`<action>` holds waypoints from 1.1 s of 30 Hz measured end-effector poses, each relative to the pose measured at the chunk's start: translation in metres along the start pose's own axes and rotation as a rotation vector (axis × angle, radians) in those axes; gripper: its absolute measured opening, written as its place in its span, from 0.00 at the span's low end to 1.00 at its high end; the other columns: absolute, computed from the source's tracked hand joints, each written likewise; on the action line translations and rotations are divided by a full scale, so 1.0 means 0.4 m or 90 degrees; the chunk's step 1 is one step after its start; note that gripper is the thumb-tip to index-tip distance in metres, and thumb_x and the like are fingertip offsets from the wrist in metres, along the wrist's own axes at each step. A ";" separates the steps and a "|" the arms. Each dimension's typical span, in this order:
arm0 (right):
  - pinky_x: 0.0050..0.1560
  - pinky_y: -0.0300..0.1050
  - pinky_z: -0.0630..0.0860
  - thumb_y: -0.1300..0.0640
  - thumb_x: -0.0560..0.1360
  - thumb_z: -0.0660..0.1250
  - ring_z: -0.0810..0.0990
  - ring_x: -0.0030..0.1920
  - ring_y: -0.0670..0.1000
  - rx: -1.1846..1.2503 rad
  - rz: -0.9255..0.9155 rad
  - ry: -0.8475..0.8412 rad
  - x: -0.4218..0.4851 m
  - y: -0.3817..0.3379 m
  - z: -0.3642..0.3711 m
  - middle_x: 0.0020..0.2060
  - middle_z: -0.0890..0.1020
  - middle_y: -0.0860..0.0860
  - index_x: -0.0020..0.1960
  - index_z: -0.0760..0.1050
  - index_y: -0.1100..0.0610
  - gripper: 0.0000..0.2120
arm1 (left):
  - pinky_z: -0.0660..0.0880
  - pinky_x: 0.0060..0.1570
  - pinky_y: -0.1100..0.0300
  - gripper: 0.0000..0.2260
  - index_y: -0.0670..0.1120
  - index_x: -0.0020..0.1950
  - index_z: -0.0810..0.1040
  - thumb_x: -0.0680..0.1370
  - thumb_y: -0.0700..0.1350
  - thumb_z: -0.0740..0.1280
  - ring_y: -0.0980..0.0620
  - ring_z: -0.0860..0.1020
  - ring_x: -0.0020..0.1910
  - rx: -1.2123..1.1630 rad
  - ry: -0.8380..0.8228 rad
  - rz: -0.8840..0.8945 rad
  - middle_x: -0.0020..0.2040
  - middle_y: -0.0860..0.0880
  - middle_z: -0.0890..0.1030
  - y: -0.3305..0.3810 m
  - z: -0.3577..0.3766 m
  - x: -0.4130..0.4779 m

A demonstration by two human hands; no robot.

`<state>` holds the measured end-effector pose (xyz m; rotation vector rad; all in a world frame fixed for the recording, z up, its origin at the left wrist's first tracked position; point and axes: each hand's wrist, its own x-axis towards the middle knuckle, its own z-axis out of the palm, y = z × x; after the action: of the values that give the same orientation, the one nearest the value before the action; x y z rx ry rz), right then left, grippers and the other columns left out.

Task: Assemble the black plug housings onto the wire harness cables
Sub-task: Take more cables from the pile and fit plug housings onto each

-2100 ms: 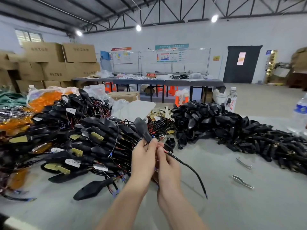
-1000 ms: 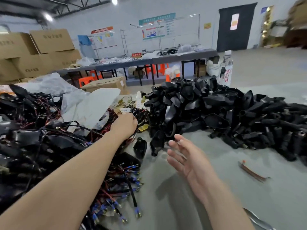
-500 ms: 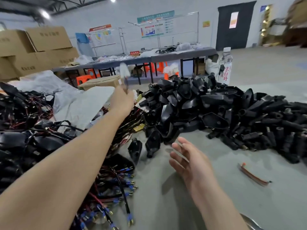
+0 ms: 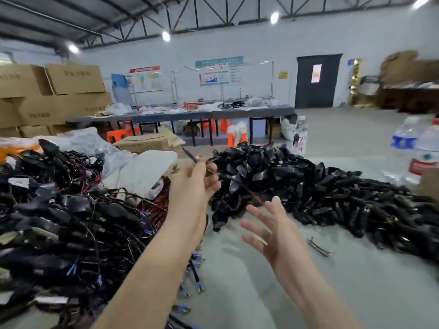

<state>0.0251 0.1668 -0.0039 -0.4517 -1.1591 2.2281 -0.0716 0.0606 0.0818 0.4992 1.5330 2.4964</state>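
My left hand [image 4: 192, 186] is raised above the table and grips a thin black harness cable [image 4: 228, 177] that slants through its fingers, red wires trailing down to the right. Just below those wires my right hand [image 4: 270, 231] hovers with fingers spread, holding nothing. A big heap of loose black plug housings [image 4: 308, 186] lies on the grey table [image 4: 237, 281] behind and to the right of both hands. On the left is a pile of assembled harnesses [image 4: 59, 222], black housings on red and black wires with blue-sleeved terminals.
Two water bottles [image 4: 413, 150] stand at the right edge beside a cardboard corner. A small metal clip [image 4: 319, 245] lies right of my right hand. White plastic bags [image 4: 142, 169] sit behind the left pile. Cardboard boxes and a long workbench fill the background.
My left hand reached into the wire pile, then lifted out a cable and brought it back toward the middle. My right hand rose from near the table with fingers spread.
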 end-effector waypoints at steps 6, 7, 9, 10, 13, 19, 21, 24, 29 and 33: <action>0.33 0.43 0.81 0.47 0.82 0.60 0.84 0.35 0.49 -0.189 0.015 0.113 -0.124 0.015 -0.077 0.45 0.86 0.52 0.50 0.76 0.54 0.12 | 0.75 0.41 0.59 0.08 0.42 0.50 0.78 0.84 0.38 0.59 0.52 0.75 0.36 -0.063 0.083 -0.203 0.42 0.45 0.80 -0.163 -0.112 -0.175; 0.31 0.42 0.79 0.48 0.82 0.61 0.82 0.32 0.48 -0.201 0.022 0.112 -0.143 0.020 -0.090 0.40 0.86 0.49 0.50 0.76 0.54 0.11 | 0.76 0.42 0.58 0.08 0.41 0.49 0.78 0.83 0.37 0.60 0.52 0.75 0.36 -0.058 0.105 -0.218 0.42 0.44 0.80 -0.176 -0.123 -0.192; 0.33 0.41 0.78 0.51 0.83 0.60 0.82 0.36 0.48 -0.274 0.012 0.098 -0.170 0.027 -0.117 0.43 0.85 0.47 0.52 0.77 0.53 0.09 | 0.77 0.48 0.55 0.08 0.39 0.46 0.77 0.82 0.36 0.60 0.51 0.77 0.38 0.014 0.170 -0.215 0.44 0.42 0.80 -0.205 -0.151 -0.216; 0.34 0.41 0.78 0.53 0.83 0.60 0.82 0.39 0.49 -0.318 -0.002 0.093 -0.178 0.028 -0.131 0.46 0.84 0.49 0.54 0.77 0.52 0.08 | 0.77 0.50 0.52 0.07 0.38 0.47 0.76 0.81 0.36 0.60 0.49 0.77 0.40 0.117 0.206 -0.188 0.46 0.41 0.80 -0.221 -0.163 -0.224; 0.32 0.40 0.76 0.59 0.83 0.59 0.80 0.38 0.50 -0.363 -0.037 0.104 -0.182 0.018 -0.171 0.46 0.84 0.51 0.56 0.78 0.51 0.10 | 0.70 0.55 0.54 0.18 0.45 0.71 0.71 0.80 0.41 0.61 0.50 0.76 0.52 0.389 0.167 -0.046 0.66 0.47 0.76 -0.254 -0.154 -0.257; 0.32 0.47 0.81 0.61 0.80 0.59 0.81 0.33 0.46 -0.427 -0.088 0.136 -0.122 -0.017 -0.219 0.43 0.83 0.49 0.51 0.78 0.46 0.13 | 0.56 0.75 0.59 0.22 0.54 0.78 0.58 0.83 0.47 0.55 0.55 0.59 0.76 0.831 -0.204 0.202 0.78 0.55 0.60 -0.378 -0.062 -0.260; 0.33 0.43 0.79 0.58 0.80 0.59 0.81 0.34 0.43 -0.526 -0.122 0.141 -0.075 -0.029 -0.236 0.43 0.82 0.46 0.52 0.76 0.43 0.12 | 0.55 0.74 0.59 0.21 0.55 0.77 0.58 0.84 0.49 0.52 0.55 0.59 0.75 0.928 -0.247 0.218 0.77 0.56 0.61 -0.409 -0.050 -0.240; 0.46 0.43 0.77 0.56 0.80 0.58 0.79 0.41 0.42 -0.683 -0.177 0.146 0.014 -0.053 -0.253 0.50 0.80 0.41 0.58 0.73 0.44 0.11 | 0.61 0.66 0.59 0.15 0.59 0.70 0.67 0.85 0.54 0.50 0.55 0.65 0.69 0.997 -0.237 0.193 0.69 0.60 0.68 -0.421 -0.041 -0.201; 0.52 0.49 0.75 0.58 0.80 0.57 0.77 0.49 0.52 -0.857 -0.215 0.151 0.182 -0.073 -0.260 0.58 0.75 0.50 0.67 0.71 0.51 0.16 | 0.62 0.61 0.60 0.13 0.59 0.63 0.70 0.85 0.54 0.49 0.56 0.67 0.63 1.010 -0.216 0.148 0.62 0.60 0.70 -0.437 -0.044 -0.150; 0.57 0.52 0.72 0.54 0.82 0.57 0.74 0.60 0.58 -0.938 -0.181 0.191 0.302 -0.062 -0.260 0.65 0.72 0.55 0.72 0.66 0.52 0.19 | 0.63 0.54 0.62 0.10 0.59 0.60 0.66 0.85 0.52 0.47 0.56 0.69 0.57 0.963 -0.164 0.137 0.54 0.60 0.71 -0.439 -0.053 -0.116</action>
<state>-0.0044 0.3196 -0.0459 -1.0105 -2.3073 0.6822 -0.0413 0.1087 -0.0919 1.0725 3.0141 0.7789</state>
